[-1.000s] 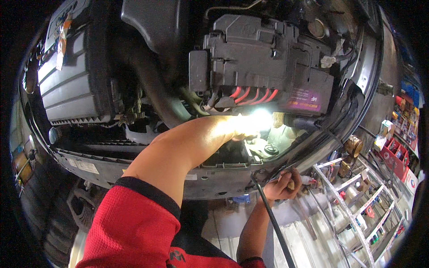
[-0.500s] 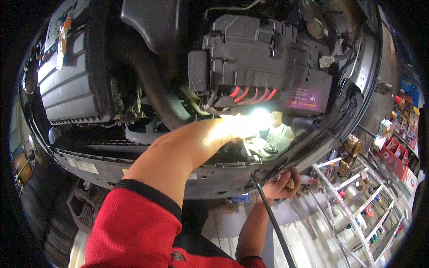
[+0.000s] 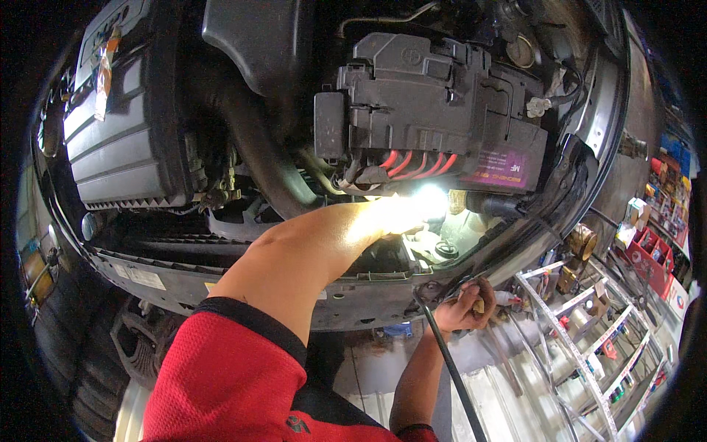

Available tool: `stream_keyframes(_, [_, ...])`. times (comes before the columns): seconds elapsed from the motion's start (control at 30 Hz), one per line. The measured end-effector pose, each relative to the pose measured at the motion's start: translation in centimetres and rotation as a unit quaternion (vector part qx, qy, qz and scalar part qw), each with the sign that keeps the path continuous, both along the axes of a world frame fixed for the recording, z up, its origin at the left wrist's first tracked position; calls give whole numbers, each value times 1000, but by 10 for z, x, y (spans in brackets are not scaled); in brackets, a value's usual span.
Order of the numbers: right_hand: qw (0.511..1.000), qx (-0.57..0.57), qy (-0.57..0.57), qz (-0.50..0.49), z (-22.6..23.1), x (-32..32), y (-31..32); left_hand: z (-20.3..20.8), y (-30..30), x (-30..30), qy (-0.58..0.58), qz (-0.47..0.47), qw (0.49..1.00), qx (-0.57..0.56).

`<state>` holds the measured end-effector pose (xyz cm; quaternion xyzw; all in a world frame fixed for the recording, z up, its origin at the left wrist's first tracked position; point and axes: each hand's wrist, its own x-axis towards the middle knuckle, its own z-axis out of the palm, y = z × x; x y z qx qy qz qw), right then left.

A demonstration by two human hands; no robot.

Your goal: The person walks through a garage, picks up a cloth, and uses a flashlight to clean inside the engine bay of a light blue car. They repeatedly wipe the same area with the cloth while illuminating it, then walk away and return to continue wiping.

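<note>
Here the left hand (image 3: 401, 216) reaches deep into the open engine bay, just below the black plastic fuse box (image 3: 420, 103) with its 4 red cables (image 3: 412, 163). A bright white glare (image 3: 431, 199) washes out the fingers, so I cannot tell how far that hand is open or whether it has hold of anything. Its bare forearm runs back down to a red sleeve with a dark cuff (image 3: 236, 368).

Lower and to the right, the right hand (image 3: 464, 309) is curled closed around the top of a thin black rod (image 3: 449, 368), right against the dark front edge of the car body (image 3: 353, 295). The rod slants down from that hand toward the lower edge of the view.

To the left of the left arm sits a ribbed grey plastic air-filter housing (image 3: 121, 147), with a thick black intake duct (image 3: 258, 147) curving between it and the fuse box. A purple-labelled battery (image 3: 501, 166) lies just right of the red cables. Further right stands a white metal rack (image 3: 582, 339) with small tools.
</note>
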<state>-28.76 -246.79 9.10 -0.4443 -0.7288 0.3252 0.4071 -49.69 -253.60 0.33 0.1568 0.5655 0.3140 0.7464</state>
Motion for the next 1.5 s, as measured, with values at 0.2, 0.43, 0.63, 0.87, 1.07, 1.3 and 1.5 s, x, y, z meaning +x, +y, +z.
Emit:
stream_keyframes(0.2, [1000, 6, 2, 10, 5, -10, -1, 7, 1, -3, -2, 8, 1000, 6])
stream_keyframes(0.43, [1000, 2, 7, 0, 4, -10, -2, 24, 0, -9, 7, 2, 999, -36])
stream_keyframes(0.63, [1000, 8, -13, 14, 2, -4, 0, 30, -4, -12, 219, -167, 958, 84])
stream_keyframes(0.87, [1000, -9, -5, -2, 1, -2, 0, 20, -2, -9, 221, -146, 957, 118])
stream_keyframes(1.07, [1000, -10, 3, 2, 3, -4, -2, -7, 1, 1, 93, -14, 985, 147])
stream_keyframes(1.3, [999, 31, 2, 18, 0, -3, 1, 9, -1, -5, 162, -133, 975, 78])
stream_keyframes(1.5, [999, -26, 23, -13, 1, -4, -3, 39, 1, -21, -26, 48, 998, 15])
